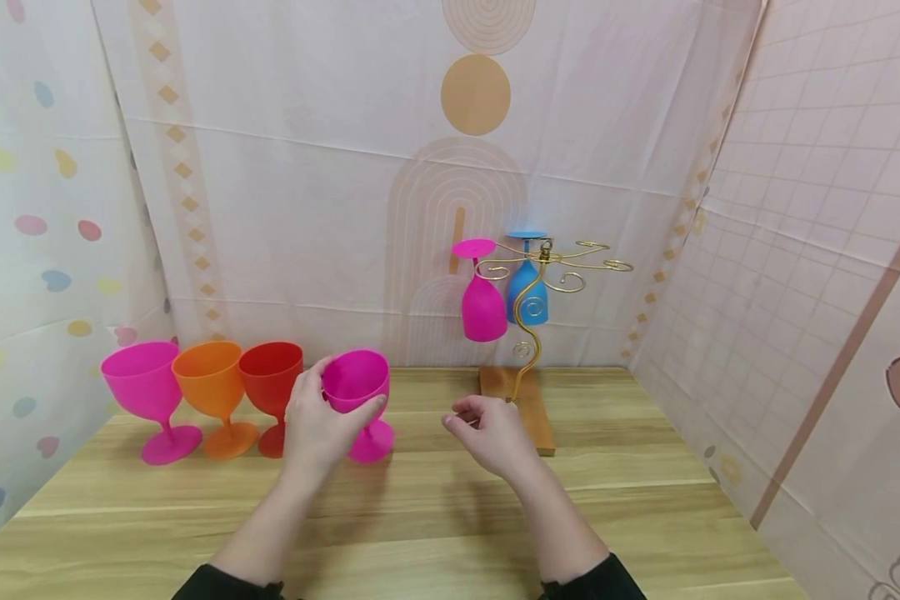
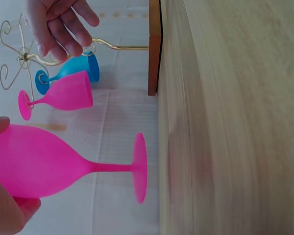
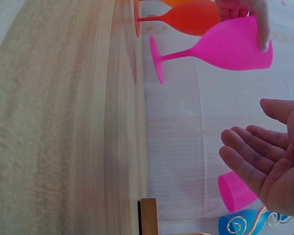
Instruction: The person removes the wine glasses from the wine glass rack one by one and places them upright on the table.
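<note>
My left hand (image 1: 318,425) grips the bowl of a pink goblet (image 1: 356,383), thumb on one side and fingers on the other. In the left wrist view the goblet's foot (image 2: 140,168) stands a little off the wooden tabletop, so it is lifted upright. My right hand (image 1: 491,433) is in front of the gold rack (image 1: 528,317), fingers loosely bent and holding nothing. In the right wrist view its palm (image 3: 289,171) faces the goblet with a gap between. On the rack, a pink goblet (image 1: 483,308) and a blue goblet (image 1: 521,292) hang upside down by their feet.
On the left of the wooden table (image 1: 420,533) stand a pink goblet (image 1: 146,387), an orange goblet (image 1: 213,383) and a red goblet (image 1: 270,379) in a row. The rack rises from a wooden base (image 1: 536,425); its curled arms (image 1: 607,265) reach right. Patterned cloth hangs behind.
</note>
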The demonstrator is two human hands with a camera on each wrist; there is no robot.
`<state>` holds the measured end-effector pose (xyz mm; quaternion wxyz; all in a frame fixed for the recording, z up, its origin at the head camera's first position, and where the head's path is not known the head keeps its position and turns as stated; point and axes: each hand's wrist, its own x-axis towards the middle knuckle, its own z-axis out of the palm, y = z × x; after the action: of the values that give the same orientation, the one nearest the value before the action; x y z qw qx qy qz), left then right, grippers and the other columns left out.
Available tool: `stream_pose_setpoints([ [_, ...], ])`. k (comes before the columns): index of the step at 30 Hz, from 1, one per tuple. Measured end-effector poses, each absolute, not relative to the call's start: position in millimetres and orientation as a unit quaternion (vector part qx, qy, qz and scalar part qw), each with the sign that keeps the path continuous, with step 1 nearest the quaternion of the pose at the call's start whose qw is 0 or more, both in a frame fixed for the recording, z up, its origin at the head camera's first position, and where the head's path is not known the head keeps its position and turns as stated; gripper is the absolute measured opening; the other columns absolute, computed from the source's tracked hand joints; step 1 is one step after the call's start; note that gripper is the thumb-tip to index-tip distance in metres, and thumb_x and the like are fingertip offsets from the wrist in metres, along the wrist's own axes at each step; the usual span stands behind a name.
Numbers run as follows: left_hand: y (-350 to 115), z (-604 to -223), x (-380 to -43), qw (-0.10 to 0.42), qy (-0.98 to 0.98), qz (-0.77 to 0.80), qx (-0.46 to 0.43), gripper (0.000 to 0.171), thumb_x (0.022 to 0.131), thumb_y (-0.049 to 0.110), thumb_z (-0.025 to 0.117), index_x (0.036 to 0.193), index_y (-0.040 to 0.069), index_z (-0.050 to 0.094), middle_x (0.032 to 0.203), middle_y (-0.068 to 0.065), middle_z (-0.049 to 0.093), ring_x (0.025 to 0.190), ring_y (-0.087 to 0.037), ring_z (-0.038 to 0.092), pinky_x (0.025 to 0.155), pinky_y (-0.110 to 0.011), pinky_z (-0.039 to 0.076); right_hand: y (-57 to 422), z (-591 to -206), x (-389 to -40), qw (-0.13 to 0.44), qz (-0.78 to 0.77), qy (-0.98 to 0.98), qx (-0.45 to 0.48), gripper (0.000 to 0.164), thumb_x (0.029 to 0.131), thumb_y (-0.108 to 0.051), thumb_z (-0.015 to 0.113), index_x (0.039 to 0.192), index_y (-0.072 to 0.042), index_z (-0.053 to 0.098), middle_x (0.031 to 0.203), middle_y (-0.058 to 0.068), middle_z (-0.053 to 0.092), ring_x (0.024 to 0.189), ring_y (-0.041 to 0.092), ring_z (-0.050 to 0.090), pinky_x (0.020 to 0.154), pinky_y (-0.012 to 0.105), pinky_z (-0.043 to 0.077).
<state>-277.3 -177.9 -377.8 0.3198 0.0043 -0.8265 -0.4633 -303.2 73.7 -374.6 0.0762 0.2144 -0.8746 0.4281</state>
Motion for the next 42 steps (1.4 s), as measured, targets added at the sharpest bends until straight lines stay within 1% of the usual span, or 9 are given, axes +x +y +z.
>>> stream_pose_setpoints([
  [10, -183.5, -380.0, -280.2, 0.287, -0.846, -0.446, 0.050, 0.088, 0.080, 0.034, 0.086, 0.150, 0.004, 0.040, 0.135, -0.018, 0.053, 0.118, -0.037, 0.054, 0.085, -0.057, 0.057, 71.2, -377.4, -303.3, 0.084, 0.420, -0.876, 0.223, 0.029, 0.096, -0.030, 0.071, 0.112, -0.005, 0.074, 0.094, -0.002, 0.074, 0.083, 0.010, 0.068, 0.072, 0.029, 0.058],
  [20, -190.9, -385.9, -283.9, 0.287, -0.856, -0.425, 0.066, 0.087, 0.082, 0.033, 0.084, 0.149, 0.001, 0.039, 0.136, -0.021, 0.050, 0.118, -0.039, 0.052, 0.086, -0.058, 0.055, 68.7, -378.0, -302.3, 0.081, 0.421, -0.875, 0.226, 0.029, 0.096, -0.029, 0.071, 0.111, -0.004, 0.074, 0.093, -0.003, 0.074, 0.081, 0.010, 0.069, 0.071, 0.030, 0.058],
  [26, -193.9, -388.5, -285.4, 0.302, -0.862, -0.402, 0.067, 0.089, 0.082, 0.035, 0.083, 0.150, -0.001, 0.037, 0.139, -0.022, 0.047, 0.118, -0.041, 0.050, 0.084, -0.059, 0.055, 68.0, -377.8, -302.2, 0.075, 0.426, -0.874, 0.222, 0.030, 0.096, -0.030, 0.070, 0.112, -0.005, 0.074, 0.090, -0.006, 0.074, 0.080, 0.008, 0.069, 0.069, 0.030, 0.058],
  [30, -195.0, -390.0, -286.2, 0.320, -0.867, -0.377, 0.068, 0.091, 0.082, 0.036, 0.084, 0.150, -0.001, 0.036, 0.142, -0.023, 0.045, 0.120, -0.042, 0.049, 0.083, -0.061, 0.055, 67.7, -377.6, -301.4, 0.070, 0.431, -0.872, 0.220, 0.031, 0.096, -0.029, 0.070, 0.113, -0.004, 0.074, 0.089, -0.005, 0.074, 0.078, 0.007, 0.069, 0.068, 0.030, 0.058],
  [33, -196.3, -390.4, -286.9, 0.332, -0.870, -0.358, 0.067, 0.091, 0.082, 0.036, 0.084, 0.150, -0.002, 0.036, 0.140, -0.024, 0.045, 0.119, -0.042, 0.050, 0.082, -0.062, 0.056, 68.7, -378.5, -301.5, 0.065, 0.435, -0.871, 0.219, 0.031, 0.096, -0.029, 0.070, 0.114, -0.004, 0.073, 0.087, -0.005, 0.074, 0.077, 0.007, 0.069, 0.067, 0.029, 0.058],
  [39, -198.0, -390.6, -287.6, 0.358, -0.874, -0.321, 0.062, 0.084, 0.082, 0.034, 0.085, 0.142, -0.005, 0.042, 0.134, -0.024, 0.046, 0.116, -0.041, 0.050, 0.080, -0.061, 0.056, 69.6, -379.3, -302.0, 0.062, 0.441, -0.868, 0.218, 0.032, 0.096, -0.029, 0.070, 0.116, -0.003, 0.073, 0.087, -0.005, 0.074, 0.076, 0.008, 0.070, 0.068, 0.029, 0.059],
  [42, -198.5, -390.6, -287.6, 0.366, -0.876, -0.308, 0.060, 0.079, 0.082, 0.033, 0.085, 0.139, -0.004, 0.045, 0.133, -0.024, 0.046, 0.116, -0.041, 0.049, 0.079, -0.062, 0.056, 70.2, -380.0, -302.4, 0.060, 0.440, -0.869, 0.220, 0.033, 0.096, -0.029, 0.071, 0.116, -0.003, 0.072, 0.089, -0.004, 0.075, 0.076, 0.008, 0.070, 0.068, 0.029, 0.059],
])
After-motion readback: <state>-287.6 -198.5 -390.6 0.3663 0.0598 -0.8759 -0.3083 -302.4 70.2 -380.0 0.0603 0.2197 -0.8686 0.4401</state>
